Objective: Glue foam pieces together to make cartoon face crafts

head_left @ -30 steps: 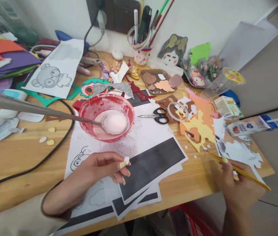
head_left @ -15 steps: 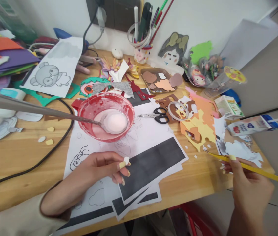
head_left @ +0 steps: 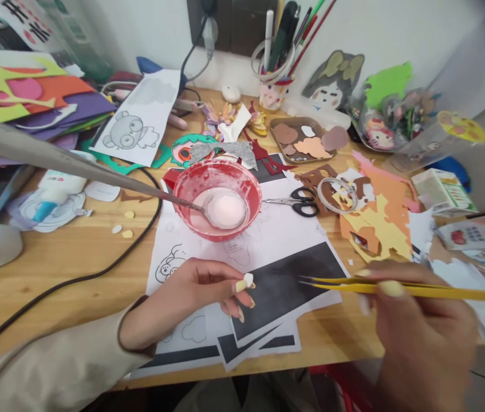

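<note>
My left hand (head_left: 199, 289) rests on printed sheets (head_left: 268, 269) near the table's front edge. Its thumb and forefinger pinch a small white paper piece (head_left: 248, 279). My right hand (head_left: 422, 332), blurred by motion, grips yellow tweezers (head_left: 397, 285) whose tips point left toward the left hand, a short gap away. Just beyond stands a red bowl (head_left: 219, 180) of pale pink paste with a long metal spoon (head_left: 96, 174) lying in it.
Black scissors (head_left: 298, 201), a tape ring (head_left: 336, 194) and orange and yellow paper scraps (head_left: 379, 217) lie to the right. A brown tray (head_left: 306, 143) of cut-outs and a pen cup (head_left: 274, 86) stand at the back. A black cable (head_left: 96, 274) crosses the left. Coloured sheets (head_left: 40, 97) are stacked far left.
My right hand has swung the tweezers left from the paper scraps toward the left hand. The view has shifted to the left. The left hand keeps its pinch.
</note>
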Available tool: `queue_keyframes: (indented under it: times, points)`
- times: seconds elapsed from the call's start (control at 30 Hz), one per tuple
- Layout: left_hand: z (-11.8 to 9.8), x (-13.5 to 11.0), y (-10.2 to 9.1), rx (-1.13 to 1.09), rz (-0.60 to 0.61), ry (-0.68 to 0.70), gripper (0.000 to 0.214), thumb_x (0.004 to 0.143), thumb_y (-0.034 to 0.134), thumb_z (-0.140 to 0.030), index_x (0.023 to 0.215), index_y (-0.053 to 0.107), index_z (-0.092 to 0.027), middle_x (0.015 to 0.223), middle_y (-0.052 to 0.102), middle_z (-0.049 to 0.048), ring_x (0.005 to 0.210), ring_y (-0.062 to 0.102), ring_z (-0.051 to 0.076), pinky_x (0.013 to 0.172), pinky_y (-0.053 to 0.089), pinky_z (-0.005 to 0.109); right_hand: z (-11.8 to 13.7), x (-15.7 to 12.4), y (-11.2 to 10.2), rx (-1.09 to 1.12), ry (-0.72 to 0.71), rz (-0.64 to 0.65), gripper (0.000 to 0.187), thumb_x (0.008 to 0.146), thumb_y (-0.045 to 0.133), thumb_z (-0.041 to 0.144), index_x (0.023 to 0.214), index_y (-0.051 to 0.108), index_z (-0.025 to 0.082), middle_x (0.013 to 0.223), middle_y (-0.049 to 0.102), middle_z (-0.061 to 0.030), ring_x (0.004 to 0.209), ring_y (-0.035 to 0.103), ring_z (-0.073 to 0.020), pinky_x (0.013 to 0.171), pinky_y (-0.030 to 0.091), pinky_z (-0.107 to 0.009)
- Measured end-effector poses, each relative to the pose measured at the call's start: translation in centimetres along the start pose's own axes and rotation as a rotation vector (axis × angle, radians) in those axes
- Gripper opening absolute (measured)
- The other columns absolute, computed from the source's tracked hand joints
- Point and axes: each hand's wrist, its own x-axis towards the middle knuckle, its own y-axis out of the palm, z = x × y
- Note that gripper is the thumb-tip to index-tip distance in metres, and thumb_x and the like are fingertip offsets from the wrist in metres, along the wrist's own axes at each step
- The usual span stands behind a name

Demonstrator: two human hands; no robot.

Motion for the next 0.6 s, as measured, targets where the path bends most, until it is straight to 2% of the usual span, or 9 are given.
queue_keyframes:
  times: [0.07,0.13,0.33,0.6]
  points:
    - [0.0,-0.1,0.1,-0.004,0.011,0.012,0.014,0.076,0.06,-0.027,0.08,0.064,-0.014,0.074,0.069,0.0011,0.059,0.06,0.007,0.057,0.047,0.013,1.0,0.2,1.8,-0.015,-0.085,0.183,0.006,0.075,0.059,0.026,0.073,0.063,0.022,0.063,0.057,0.0031,0.05,0.048,-0.0063,0.044,0.037,-0.019]
    - [-0.1,-0.2,0.2,-0.007,0.021,0.009,0.014,0.076,0.061,-0.027,0.08,0.064,-0.014,0.074,0.069,0.001,0.058,0.06,0.007,0.057,0.047,0.013,1.4,0.3,2.7,-0.044,-0.121,0.235,0.004,0.076,0.059,0.025,0.077,0.062,0.024,0.064,0.057,0.0036,0.052,0.05,-0.0062,0.046,0.038,-0.018]
    - [-0.5,-0.2,0.5,-0.01,0.03,-0.018,0.011,0.076,0.06,-0.024,0.077,0.064,-0.014,0.072,0.069,0.0005,0.057,0.061,0.007,0.057,0.048,0.014,1.3,-0.2,3.3,-0.023,-0.086,0.208,0.008,0.076,0.058,0.024,0.084,0.06,0.024,0.066,0.056,0.0034,0.049,0.048,-0.0056,0.044,0.039,-0.018]
    - [0.3,0.1,0.2,-0.054,0.072,0.027,0.011,0.075,0.062,-0.025,0.078,0.064,-0.015,0.07,0.069,0.0002,0.057,0.062,0.007,0.056,0.049,0.014,1.4,-0.3,3.7,-0.036,-0.088,0.264,0.008,0.076,0.057,0.023,0.084,0.059,0.025,0.065,0.055,0.003,0.046,0.047,-0.0062,0.04,0.037,-0.018]
